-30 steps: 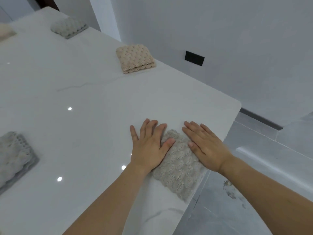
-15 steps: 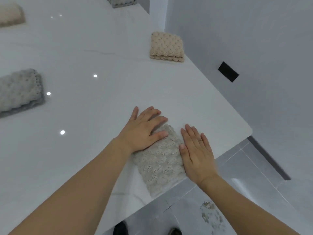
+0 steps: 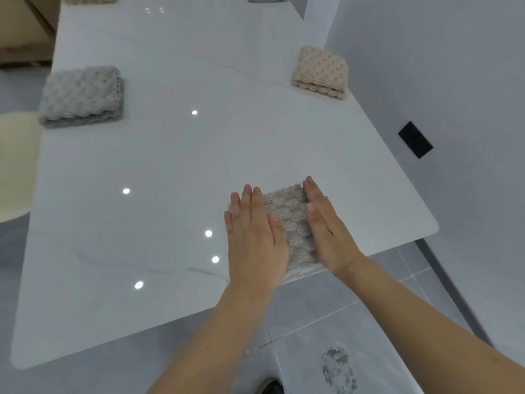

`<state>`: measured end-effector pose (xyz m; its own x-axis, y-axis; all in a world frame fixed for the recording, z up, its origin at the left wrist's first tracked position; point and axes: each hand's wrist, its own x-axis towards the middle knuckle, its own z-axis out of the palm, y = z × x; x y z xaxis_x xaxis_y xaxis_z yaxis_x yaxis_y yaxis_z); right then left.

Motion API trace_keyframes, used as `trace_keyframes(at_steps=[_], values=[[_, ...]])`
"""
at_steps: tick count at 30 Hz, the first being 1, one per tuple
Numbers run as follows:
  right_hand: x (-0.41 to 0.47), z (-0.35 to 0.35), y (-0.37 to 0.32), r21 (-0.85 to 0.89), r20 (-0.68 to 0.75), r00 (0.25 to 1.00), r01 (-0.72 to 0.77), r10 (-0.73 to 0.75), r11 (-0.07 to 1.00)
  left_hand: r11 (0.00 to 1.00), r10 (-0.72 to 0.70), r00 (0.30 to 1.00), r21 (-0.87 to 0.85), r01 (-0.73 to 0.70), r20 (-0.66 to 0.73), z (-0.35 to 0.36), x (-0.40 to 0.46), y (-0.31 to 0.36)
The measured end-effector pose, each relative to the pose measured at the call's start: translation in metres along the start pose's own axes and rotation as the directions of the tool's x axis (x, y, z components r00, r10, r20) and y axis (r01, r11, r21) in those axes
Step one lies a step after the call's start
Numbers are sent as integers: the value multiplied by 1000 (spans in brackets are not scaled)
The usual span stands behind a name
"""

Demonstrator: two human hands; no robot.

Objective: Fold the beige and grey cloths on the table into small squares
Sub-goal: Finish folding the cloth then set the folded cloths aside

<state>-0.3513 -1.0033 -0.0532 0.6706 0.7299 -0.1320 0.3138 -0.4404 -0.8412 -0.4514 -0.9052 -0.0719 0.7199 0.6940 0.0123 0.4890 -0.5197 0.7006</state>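
Near the bottom edge of the tabletop, both hands are flattening the folded cloth, left hand and right hand with fingers straight, pressed together (I'd be pressing evenly, squaring edges).

The person's 2 forearms are bare from the frame's lower edge to the wrists, with no sleeves, and the left hand and right hand show short, plain nails, while a dark shoe tip peeks out on the floor below.
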Motion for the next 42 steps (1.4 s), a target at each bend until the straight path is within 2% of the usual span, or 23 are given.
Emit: trace_keyframes(at_steps=[2,4,6,8,14,16,17,19,21,23,25,27,30,32,37,40,42], values=[[6,4,5,-88,25,999,23,-21,996,995,6,1000,95,-7,11,6,1,-10],[9,10,13,-251,48,998,62,-51,966,980,28,1000,196,-27,-2,11,1,-18],[10,17,23,-476,44,997,75,-61,876,963,37,999,267,-31,-15,16,1,-22],[11,21,27,-618,19,998,52,-52,785,949,30,1000,313,-29,1,16,2,-25],[-2,2,44,-761,-76,995,-97,60,642,885,95,979,435,-167,182,-22,4,-53],[-10,4,46,-707,-216,970,-236,114,667,892,169,955,375,-253,243,-42,23,-67],[-16,11,43,-603,-337,930,-333,147,725,907,228,931,286,-309,284,-50,38,-72],[-27,32,27,-285,-572,787,-455,231,844,914,356,857,51,-402,373,-59,70,-74],[-34,60,3,-74,-702,660,-442,269,894,887,446,758,-119,-447,476,-56,96,-65],[-33,82,-18,23,-762,583,-411,282,911,822,527,625,-159,-547,576,-46,113,-53],[-26,96,-32,84,-780,541,-410,316,908,733,591,500,-163,-660,633,-37,123,-44],[-18,105,-37,93,-775,533,-436,340,895,671,622,408,-187,-717,669,-32,132,-36],[-12,115,-36,40,-758,552,-492,347,870,588,613,307,-160,-793,728,-26,137,-31],[-11,121,-32,-2,-737,561,-559,376,829,536,583,282,-100,-838,762,-22,138,-33],[-14,124,-24,-149,-676,614,-655,407,741,498,613,302,-61,-865,730,-18,138,-39],[-25,115,-23,-202,-619,657,-662,430,722,509,603,350,-8,-861,717,-21,146,-42],[-36,99,-20,-216,-590,651,-698,478,683,520,572,383,41,-853,725,-24,149,-42]])
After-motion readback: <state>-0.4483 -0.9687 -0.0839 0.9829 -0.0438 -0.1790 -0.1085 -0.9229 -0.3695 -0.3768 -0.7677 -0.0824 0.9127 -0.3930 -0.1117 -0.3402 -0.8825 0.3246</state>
